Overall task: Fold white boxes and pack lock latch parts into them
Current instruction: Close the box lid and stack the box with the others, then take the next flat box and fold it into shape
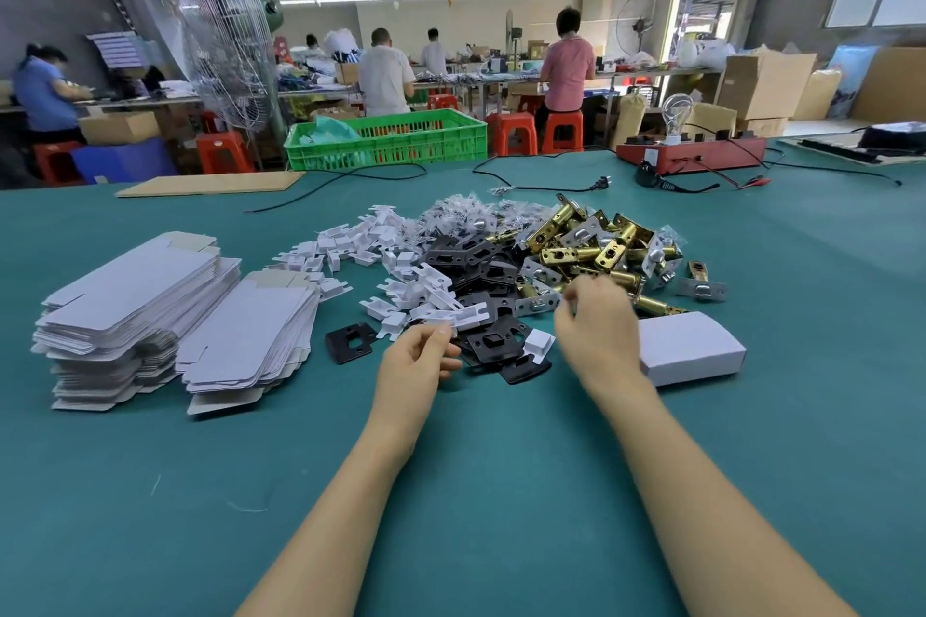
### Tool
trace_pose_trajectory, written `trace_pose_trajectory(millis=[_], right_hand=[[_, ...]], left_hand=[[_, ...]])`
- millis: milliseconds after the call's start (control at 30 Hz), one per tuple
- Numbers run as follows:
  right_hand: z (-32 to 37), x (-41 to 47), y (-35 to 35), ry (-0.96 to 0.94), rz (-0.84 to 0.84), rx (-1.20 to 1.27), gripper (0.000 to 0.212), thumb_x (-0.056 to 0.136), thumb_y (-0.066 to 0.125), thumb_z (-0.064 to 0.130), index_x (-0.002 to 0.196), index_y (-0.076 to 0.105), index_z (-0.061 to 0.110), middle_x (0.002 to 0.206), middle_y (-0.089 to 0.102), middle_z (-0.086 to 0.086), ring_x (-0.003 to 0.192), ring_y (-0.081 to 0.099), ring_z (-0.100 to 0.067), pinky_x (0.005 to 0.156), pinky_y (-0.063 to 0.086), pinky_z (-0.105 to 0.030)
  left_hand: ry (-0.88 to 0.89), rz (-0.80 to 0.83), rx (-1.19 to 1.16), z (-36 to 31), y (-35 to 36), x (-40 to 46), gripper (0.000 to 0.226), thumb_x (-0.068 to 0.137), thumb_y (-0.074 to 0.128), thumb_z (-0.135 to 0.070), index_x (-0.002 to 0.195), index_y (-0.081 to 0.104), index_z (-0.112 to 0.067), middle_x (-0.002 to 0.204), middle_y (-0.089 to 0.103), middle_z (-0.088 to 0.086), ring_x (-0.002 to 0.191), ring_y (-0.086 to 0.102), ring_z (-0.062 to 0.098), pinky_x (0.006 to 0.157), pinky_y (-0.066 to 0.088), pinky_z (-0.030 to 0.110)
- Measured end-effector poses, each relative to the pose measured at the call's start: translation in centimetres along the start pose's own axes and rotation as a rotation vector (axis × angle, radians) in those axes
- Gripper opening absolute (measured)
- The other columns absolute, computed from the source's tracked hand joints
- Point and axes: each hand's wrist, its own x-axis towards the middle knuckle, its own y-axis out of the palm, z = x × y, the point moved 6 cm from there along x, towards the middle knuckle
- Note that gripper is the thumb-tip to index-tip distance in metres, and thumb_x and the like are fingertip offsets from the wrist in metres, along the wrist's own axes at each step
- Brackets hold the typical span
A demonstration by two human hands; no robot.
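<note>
The teal surface (501, 466) is carrying everything within arm's reach, which is probably why the stock is lying in sorted groups fanned out ahead of the fingers. Far out to the left of the left fingers, two stacks of flat box blanks (150, 311) are sitting unfolded, likely waiting to be drawn off the top one at a time. Just beyond the right fingers, the brass latch bolts (596, 246) are lying heaped, with silver faceplates mixed in. Between the two sets of fingers and slightly beyond them, black strike plates (481, 276) are spreading toward the near edge, and white plastic inserts (396, 261) are trailing off beyond the left fingers. One folded white box (691, 348) is resting just right of the right wrist (closed as far as can be seen), seemingly parked clear of the piles.

The left hand (418, 358) is curling its fingers (441, 331) and pinching a white insert (453, 318) at the pile's near edge. The right hand (599, 323) is hovering over the latch heap with fingers (576, 296) bent close together; blur is hiding whether they are holding anything, so it cannot be told.
</note>
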Motion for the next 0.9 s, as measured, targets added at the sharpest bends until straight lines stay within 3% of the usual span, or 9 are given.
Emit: trace_pose_trajectory(millis=[133, 200, 267, 367, 467, 567, 633, 733, 900], right_hand=[[-0.4, -1.3, 3.3, -0.031, 0.172, 0.142, 0.01, 0.09, 0.053, 0.013, 0.083, 0.061, 0.011, 0.068, 0.052, 0.003, 0.072, 0.051, -0.021, 0.056, 0.033, -0.031], [-1.2, -1.1, 3.5, 0.011, 0.174, 0.205, 0.012, 0.09, 0.054, 0.013, 0.082, 0.062, 0.012, 0.062, 0.053, 0.005, 0.064, 0.05, -0.018, 0.055, 0.035, -0.03], [-1.9, -0.9, 3.5, 0.073, 0.148, 0.265, 0.013, 0.091, 0.053, 0.013, 0.082, 0.062, 0.012, 0.064, 0.058, 0.0, 0.059, 0.048, -0.015, 0.054, 0.036, -0.028], [-2.4, -0.8, 3.7, 0.115, 0.155, 0.299, 0.014, 0.091, 0.052, 0.013, 0.08, 0.062, 0.012, 0.067, 0.061, -0.003, 0.06, 0.048, -0.014, 0.055, 0.037, -0.025], [-2.5, -0.6, 3.7, 0.136, 0.162, 0.331, 0.015, 0.091, 0.052, 0.013, 0.08, 0.062, 0.015, 0.066, 0.06, 0.001, 0.062, 0.05, -0.013, 0.057, 0.039, -0.025], [-2.9, -0.7, 3.5, 0.187, 0.142, 0.424, 0.015, 0.09, 0.054, 0.013, 0.078, 0.062, 0.018, 0.064, 0.058, 0.007, 0.061, 0.049, -0.007, 0.055, 0.037, -0.021], [-3.4, -0.9, 3.3, 0.225, 0.131, 0.522, 0.016, 0.088, 0.056, 0.013, 0.075, 0.063, 0.019, 0.066, 0.06, 0.006, 0.064, 0.051, -0.009, 0.056, 0.038, -0.022], [-3.4, -1.1, 3.3, 0.23, 0.196, 0.613, 0.017, 0.087, 0.058, 0.014, 0.074, 0.064, 0.022, 0.071, 0.063, 0.004, 0.068, 0.054, -0.012, 0.06, 0.041, -0.024], [-3.6, -1.1, 3.2, 0.259, 0.192, 0.767, 0.017, 0.087, 0.061, 0.013, 0.074, 0.067, 0.021, 0.07, 0.064, 0.004, 0.066, 0.055, -0.012, 0.064, 0.043, -0.027]], left_hand=[[0.083, -0.136, 0.06, -2.1, -2.4, 0.1, 0.011, 0.1, 0.055, -0.018, 0.094, 0.064, -0.018, 0.092, 0.067, 0.001, 0.082, 0.065, 0.01, 0.073, 0.051, 0.022], [0.211, -0.331, 0.373, -4.0, -5.7, 0.2, 0.011, 0.098, 0.055, -0.015, 0.1, 0.066, -0.013, 0.096, 0.065, 0.002, 0.094, 0.061, 0.022, 0.078, 0.044, 0.025], [0.342, -0.55, 0.762, -5.6, -9.7, 0.1, 0.015, 0.095, 0.057, -0.008, 0.103, 0.068, -0.002, 0.102, 0.066, 0.014, 0.1, 0.056, 0.037, 0.083, 0.038, 0.036], [0.335, -0.727, 1.037, -5.4, -14.7, -0.2, 0.027, 0.091, 0.062, -0.009, 0.116, 0.068, -0.002, 0.126, 0.061, 0.021, 0.119, 0.047, 0.043, 0.093, 0.033, 0.05], [0.095, -0.641, 1.106, -2.8, -16.7, 0.2, 0.049, 0.097, 0.055, -0.035, 0.143, 0.048, -0.019, 0.156, 0.035, 0.009, 0.147, 0.015, 0.03, 0.109, 0.016, 0.054], [-0.113, -0.516, 1.188, -0.6, -16.9, 0.8, 0.066, 0.096, 0.043, -0.056, 0.153, 0.025, -0.029, 0.162, 0.024, 0.002, 0.15, -0.008, 0.025, 0.113, 0.004, 0.064], [-0.132, -0.522, 1.194, -0.3, -16.9, 1.0, 0.064, 0.095, 0.044, -0.056, 0.15, 0.033, -0.026, 0.158, 0.031, 0.003, 0.15, -0.004, 0.027, 0.113, 0.004, 0.067], [-0.099, -0.551, 1.223, -0.7, -16.6, 0.9, 0.044, 0.097, 0.048, -0.049, 0.129, 0.057, -0.02, 0.148, 0.042, 0.009, 0.147, 0.008, 0.028, 0.112, 0.006, 0.066], [0.105, -0.715, 1.084, -1.9, -16.2, 0.2, 0.036, 0.104, 0.044, -0.033, 0.12, 0.066, -0.01, 0.13, 0.06, 0.018, 0.142, 0.026, 0.034, 0.108, 0.011, 0.065]])
